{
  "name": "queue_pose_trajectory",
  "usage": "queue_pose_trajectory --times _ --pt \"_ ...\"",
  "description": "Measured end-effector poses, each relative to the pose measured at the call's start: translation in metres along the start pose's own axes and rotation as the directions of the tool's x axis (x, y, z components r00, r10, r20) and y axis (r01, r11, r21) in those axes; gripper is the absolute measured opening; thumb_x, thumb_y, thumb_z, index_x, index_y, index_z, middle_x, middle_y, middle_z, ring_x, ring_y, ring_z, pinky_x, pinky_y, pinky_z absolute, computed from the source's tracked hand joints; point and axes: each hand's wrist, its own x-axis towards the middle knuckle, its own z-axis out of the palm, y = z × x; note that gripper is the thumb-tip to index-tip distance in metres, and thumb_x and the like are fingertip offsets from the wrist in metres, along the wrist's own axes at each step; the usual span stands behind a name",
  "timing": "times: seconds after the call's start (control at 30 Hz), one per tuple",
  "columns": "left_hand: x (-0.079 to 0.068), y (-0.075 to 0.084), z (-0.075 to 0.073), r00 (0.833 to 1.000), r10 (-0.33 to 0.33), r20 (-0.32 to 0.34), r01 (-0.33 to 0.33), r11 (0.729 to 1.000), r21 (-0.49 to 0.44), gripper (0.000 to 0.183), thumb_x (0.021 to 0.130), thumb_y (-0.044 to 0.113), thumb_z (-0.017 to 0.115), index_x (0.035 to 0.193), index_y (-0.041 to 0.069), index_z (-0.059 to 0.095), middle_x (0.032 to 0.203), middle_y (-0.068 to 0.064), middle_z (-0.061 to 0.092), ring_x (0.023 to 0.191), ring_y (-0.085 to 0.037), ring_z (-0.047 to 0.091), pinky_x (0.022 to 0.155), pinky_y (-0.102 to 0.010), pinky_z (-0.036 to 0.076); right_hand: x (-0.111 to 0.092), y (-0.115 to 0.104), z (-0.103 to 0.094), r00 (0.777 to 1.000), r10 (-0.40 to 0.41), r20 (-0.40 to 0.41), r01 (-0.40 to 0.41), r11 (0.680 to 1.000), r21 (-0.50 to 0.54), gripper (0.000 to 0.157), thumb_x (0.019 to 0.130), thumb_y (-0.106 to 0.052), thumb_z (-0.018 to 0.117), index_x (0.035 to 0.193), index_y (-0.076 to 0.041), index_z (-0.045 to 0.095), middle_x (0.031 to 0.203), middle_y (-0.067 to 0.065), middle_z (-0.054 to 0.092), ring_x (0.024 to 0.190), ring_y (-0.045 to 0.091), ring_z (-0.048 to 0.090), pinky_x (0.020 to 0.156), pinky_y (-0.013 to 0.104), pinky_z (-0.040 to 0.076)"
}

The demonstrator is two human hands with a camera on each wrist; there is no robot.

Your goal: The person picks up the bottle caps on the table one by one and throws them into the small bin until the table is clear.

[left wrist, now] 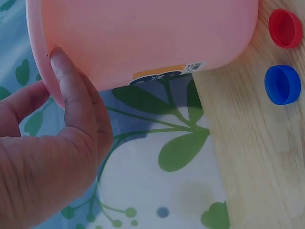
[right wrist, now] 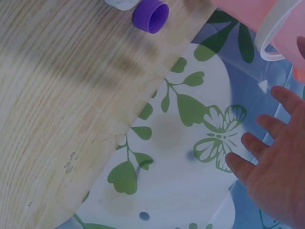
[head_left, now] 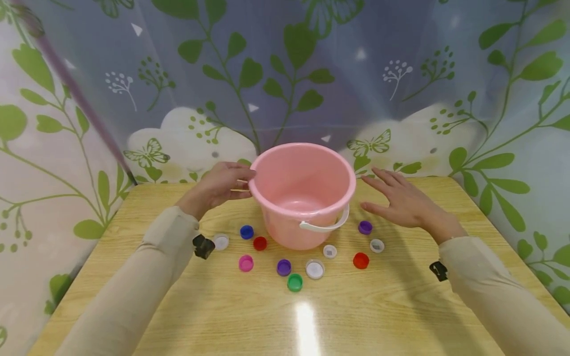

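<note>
While our left hand (head_left: 219, 186) pinches the bucket (head_left: 285, 230) by its rim, fingers on both faces of it, our right hand (head_left: 407, 201) hovers near the opposite side, fingers spread apart, with a narrow gap between it and the pink wall.

We have the bucket toward the table (head_left: 213, 306)'s far edge, about midway between the left and right edges; we cannot tell whether its base rests flat. Its white handle (head_left: 320, 229) hangs down on the side toward us, and our left wrist view shows a label (left wrist: 159, 74) on its wall.

Around the base we see small caps. On the side toward the left edge lie a white cap (head_left: 220, 242), a blue cap (head_left: 246, 232), a red cap (head_left: 260, 243) and a pink cap (head_left: 246, 263). Nearer the middle are a purple cap (head_left: 283, 267), two white ones (head_left: 314, 269) and a green cap (head_left: 295, 283), the closest to the near edge. Toward the right edge lie another purple one (head_left: 365, 227), another red one (head_left: 361, 260) and a fourth white one (head_left: 376, 245). Behind the far edge hangs a leaf-printed cloth (head_left: 249, 118).
</note>
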Motion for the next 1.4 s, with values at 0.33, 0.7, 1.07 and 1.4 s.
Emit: queue_pose_trajectory --times 0.33,0.7,1.07,1.4 --pt "0.004 -0.002 -0.004 0.999 -0.048 0.016 0.050 0.994 -0.101 0.041 0.095 0.009 0.058 0.132 -0.007 0.048 0.121 -0.021 0.051 0.089 -0.020 0.064 0.078 -0.027 0.057 -0.001 0.003 0.011 0.999 0.016 0.038 -0.017 1.000 0.022 0.075 0.094 -0.059 0.045 0.152 -0.016 0.026 0.157 0.017 0.012 0.138 0.048 0.013 0.105 0.068 0.021" --pt "0.005 -0.005 -0.006 0.999 -0.040 0.029 0.045 0.973 -0.226 0.043 0.093 0.004 0.060 0.132 -0.005 0.043 0.122 -0.017 0.049 0.098 -0.025 0.064 0.082 -0.031 0.055 -0.006 0.007 0.032 0.992 0.064 0.112 -0.074 0.994 0.081 0.076 0.093 -0.060 0.048 0.150 -0.013 0.032 0.154 0.019 0.020 0.135 0.049 0.018 0.096 0.072 0.031" --pt "0.007 -0.008 -0.008 0.998 -0.044 0.042 0.053 0.967 -0.248 0.042 0.093 0.004 0.060 0.131 -0.004 0.042 0.123 -0.017 0.049 0.105 -0.028 0.061 0.080 -0.031 0.056 -0.008 0.011 0.060 0.985 0.034 0.171 -0.058 0.989 0.133 0.056 0.090 -0.034 0.065 0.135 -0.003 0.051 0.133 0.025 0.047 0.112 0.042 0.053 0.088 0.060 0.046" --pt "0.010 -0.010 -0.011 0.995 -0.037 0.088 0.060 0.959 -0.276 0.043 0.093 0.005 0.061 0.131 -0.004 0.042 0.117 -0.019 0.049 0.083 -0.021 0.064 0.077 -0.029 0.057 -0.004 0.006 0.076 0.989 -0.014 0.147 -0.014 0.983 0.184 0.042 0.087 -0.021 0.070 0.125 -0.003 0.060 0.110 0.017 0.057 0.091 0.026 0.060 0.078 0.046 0.054"
